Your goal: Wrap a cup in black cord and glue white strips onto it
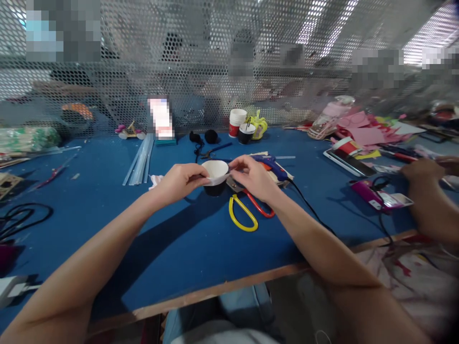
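Note:
A small paper cup (215,177), white inside and black outside, is held above the blue table (107,215) between both hands. My left hand (179,180) pinches its left rim and a white strip along the cup. My right hand (253,176) pinches the right rim, fingers closed. Just beneath my right hand lie scissors (247,212) with one yellow and one red handle. A blue glue gun (273,165) rests behind my right hand, its black cord running off to the right.
Stacked paper cups (237,122) and a black cup (246,134) stand at the back by a perforated metal screen. Clear glue sticks (140,160) lie back left. Another person's hand (423,169) works at the right among pink paper scraps, a phone (347,162) and cables.

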A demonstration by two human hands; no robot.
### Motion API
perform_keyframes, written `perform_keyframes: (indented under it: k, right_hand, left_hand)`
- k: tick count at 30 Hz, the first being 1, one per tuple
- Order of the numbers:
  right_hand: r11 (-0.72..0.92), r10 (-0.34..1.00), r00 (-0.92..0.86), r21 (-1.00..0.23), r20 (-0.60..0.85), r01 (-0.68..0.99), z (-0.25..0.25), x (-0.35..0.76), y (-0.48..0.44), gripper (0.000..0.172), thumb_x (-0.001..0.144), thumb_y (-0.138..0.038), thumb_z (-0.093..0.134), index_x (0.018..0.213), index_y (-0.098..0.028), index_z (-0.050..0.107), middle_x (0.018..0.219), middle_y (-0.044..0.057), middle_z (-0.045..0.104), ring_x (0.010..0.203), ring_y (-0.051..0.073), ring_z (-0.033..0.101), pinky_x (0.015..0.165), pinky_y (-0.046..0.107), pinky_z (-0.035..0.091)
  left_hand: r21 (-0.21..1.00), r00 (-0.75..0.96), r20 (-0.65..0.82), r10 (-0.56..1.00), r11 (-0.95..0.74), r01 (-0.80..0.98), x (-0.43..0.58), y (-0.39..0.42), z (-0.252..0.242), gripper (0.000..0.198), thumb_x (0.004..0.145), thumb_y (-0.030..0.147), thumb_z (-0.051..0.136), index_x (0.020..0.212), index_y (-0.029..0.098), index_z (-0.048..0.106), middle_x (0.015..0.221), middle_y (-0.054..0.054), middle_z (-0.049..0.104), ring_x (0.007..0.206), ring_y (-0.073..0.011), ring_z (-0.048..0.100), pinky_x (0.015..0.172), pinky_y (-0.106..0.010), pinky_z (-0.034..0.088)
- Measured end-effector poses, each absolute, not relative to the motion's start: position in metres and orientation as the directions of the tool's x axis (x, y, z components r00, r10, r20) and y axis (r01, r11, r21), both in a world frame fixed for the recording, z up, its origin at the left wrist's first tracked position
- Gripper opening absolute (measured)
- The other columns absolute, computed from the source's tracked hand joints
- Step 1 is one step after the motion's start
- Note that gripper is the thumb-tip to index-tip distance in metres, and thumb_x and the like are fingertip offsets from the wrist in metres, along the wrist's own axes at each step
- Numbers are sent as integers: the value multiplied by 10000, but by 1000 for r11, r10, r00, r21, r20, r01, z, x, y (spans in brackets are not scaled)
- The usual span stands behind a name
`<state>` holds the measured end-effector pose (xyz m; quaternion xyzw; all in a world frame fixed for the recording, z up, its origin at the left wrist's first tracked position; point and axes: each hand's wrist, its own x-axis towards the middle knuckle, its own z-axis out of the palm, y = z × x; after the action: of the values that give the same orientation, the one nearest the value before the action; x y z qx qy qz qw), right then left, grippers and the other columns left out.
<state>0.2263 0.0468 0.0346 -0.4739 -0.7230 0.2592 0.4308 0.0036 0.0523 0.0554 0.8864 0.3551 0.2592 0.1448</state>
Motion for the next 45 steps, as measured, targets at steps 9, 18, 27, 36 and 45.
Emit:
perform_keyframes:
  k: [9, 18, 27, 36, 45]
  right_hand:
    - [451, 892, -296, -736, 343, 505, 56, 233, 24, 144, 753, -279, 630, 850, -173, 611, 815, 35, 670, 716, 143, 613, 645, 277, 495]
    - [412, 907, -311, -753, 285, 512, 54, 233, 19, 93, 774, -228, 581, 762, -171, 654, 705, 9, 655, 646, 123, 578, 560, 238, 433]
    - [-113, 946, -309, -993, -101, -20, 47, 233, 27, 90, 669, -227, 655, 740, -193, 610, 688, -10, 610, 596, 102, 547, 529, 229, 448]
    - [292, 954, -176, -890, 243, 351, 46, 230, 21, 116, 736, -292, 643, 728, -177, 636, 688, 10, 635, 634, 130, 567, 591, 264, 443]
    - [595, 792, -408, -426, 454, 682, 46, 226, 11, 123, 829, -147, 553, 748, -146, 646, 776, 59, 646, 736, 161, 595, 670, 283, 445]
  left_hand:
    - [77, 817, 369, 443, -891, 448, 13, 9, 63, 261, 919, 277, 418, 851, 179, 649, 738, -17, 604, 597, -88, 550, 537, -192, 361]
    - [-68, 856, 348, 383, -900, 430, 18, 5, 59, 323, 939, 280, 353, 833, 182, 642, 683, -12, 552, 556, -100, 501, 532, -220, 360]
    - [-109, 838, 444, 316, -910, 401, 20, 3, 59, 273, 927, 239, 393, 810, 179, 632, 691, -11, 569, 537, -94, 468, 517, -223, 349]
    - [-90, 832, 457, 314, -914, 395, 19, 2, 59, 246, 921, 213, 399, 816, 171, 617, 689, -12, 558, 552, -94, 480, 537, -221, 368]
    - [-51, 854, 385, 350, -916, 399, 21, 2, 56, 275, 930, 228, 378, 808, 159, 614, 691, -10, 546, 572, -97, 499, 543, -213, 369]
